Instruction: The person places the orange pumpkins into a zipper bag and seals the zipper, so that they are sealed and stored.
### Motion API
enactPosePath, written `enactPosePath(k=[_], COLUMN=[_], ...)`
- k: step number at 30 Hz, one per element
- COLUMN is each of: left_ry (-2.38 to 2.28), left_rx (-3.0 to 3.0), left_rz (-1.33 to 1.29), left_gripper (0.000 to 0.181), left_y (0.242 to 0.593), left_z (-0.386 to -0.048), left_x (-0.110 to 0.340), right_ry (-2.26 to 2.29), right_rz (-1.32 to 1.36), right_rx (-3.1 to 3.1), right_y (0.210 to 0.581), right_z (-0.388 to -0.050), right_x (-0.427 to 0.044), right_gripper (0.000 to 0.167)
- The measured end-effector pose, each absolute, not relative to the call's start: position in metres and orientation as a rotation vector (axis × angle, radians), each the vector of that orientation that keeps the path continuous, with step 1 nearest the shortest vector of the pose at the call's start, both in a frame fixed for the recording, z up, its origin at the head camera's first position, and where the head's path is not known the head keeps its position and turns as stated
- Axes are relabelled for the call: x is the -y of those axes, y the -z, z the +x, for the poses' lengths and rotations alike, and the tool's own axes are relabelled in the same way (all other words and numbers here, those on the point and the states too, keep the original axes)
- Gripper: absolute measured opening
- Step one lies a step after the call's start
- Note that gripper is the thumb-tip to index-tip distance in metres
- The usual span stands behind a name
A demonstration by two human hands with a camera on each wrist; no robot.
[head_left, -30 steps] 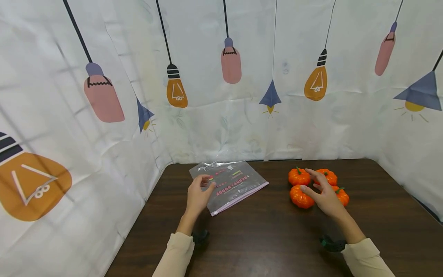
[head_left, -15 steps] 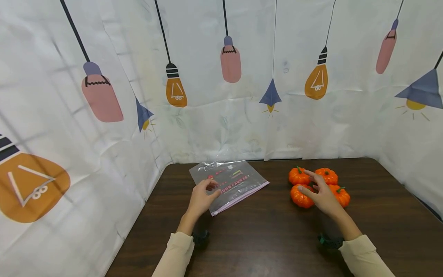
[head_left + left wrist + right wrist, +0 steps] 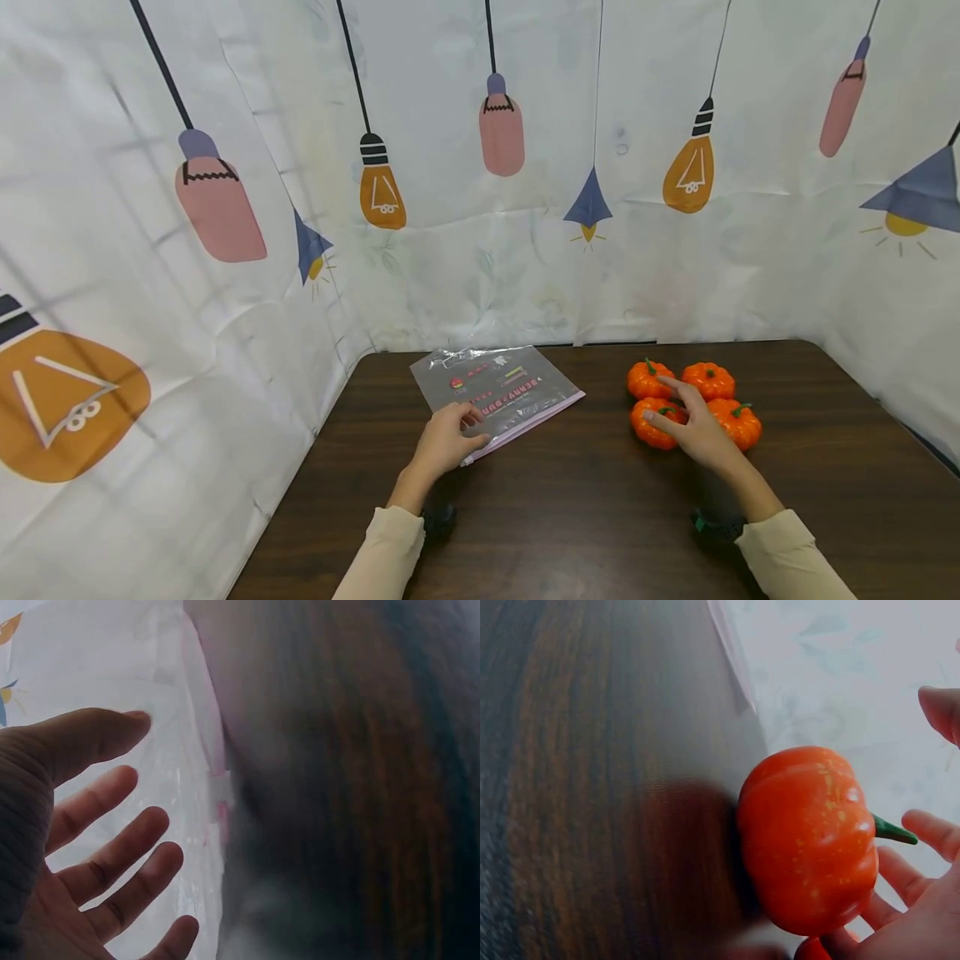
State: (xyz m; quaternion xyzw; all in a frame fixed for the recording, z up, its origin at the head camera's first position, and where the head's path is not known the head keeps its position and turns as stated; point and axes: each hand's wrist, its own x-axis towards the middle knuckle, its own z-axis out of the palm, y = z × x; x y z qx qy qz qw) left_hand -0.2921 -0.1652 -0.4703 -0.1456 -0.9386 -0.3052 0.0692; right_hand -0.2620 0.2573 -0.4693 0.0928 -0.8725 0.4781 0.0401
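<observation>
Second pumpkin (image 3: 812,950) mostly outside right wrist view.

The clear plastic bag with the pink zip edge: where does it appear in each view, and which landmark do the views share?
Head: the clear plastic bag lies just below the centre, partly behind the left hand.
Left wrist: its pink zip edge runs downward, just left of centre.
Right wrist: a pinkish strip at top centre is probably its edge.
Shared landmark: the dark brown wooden table.
</observation>
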Motion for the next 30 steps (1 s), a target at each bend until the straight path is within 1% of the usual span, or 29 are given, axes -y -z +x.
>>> enactPosePath(k=[9,19,30], left_ry=[0.799,0.784,0.839], left_rx=[2.901,2.920,2.889], left_rz=[-0.548,-0.550,-0.582], left_gripper=[0.026,0.024,0.017], left_y=[0.474,0.477,0.481], left_z=[-0.294,-0.293,-0.298], left_x=[0.164,0.166,0.171], right_ry=[-1.410,-1.382,-1.323], right_rz=[0.280,0.283,0.273], right_rx=[2.725,2.732,2.849], right_y=[0.475,0.483,0.494], right_z=[-0.264,-0.265,-0.267], right_x=[-0.255,-0.254,-0.257], right_gripper=[0.083,0.083,0.095])
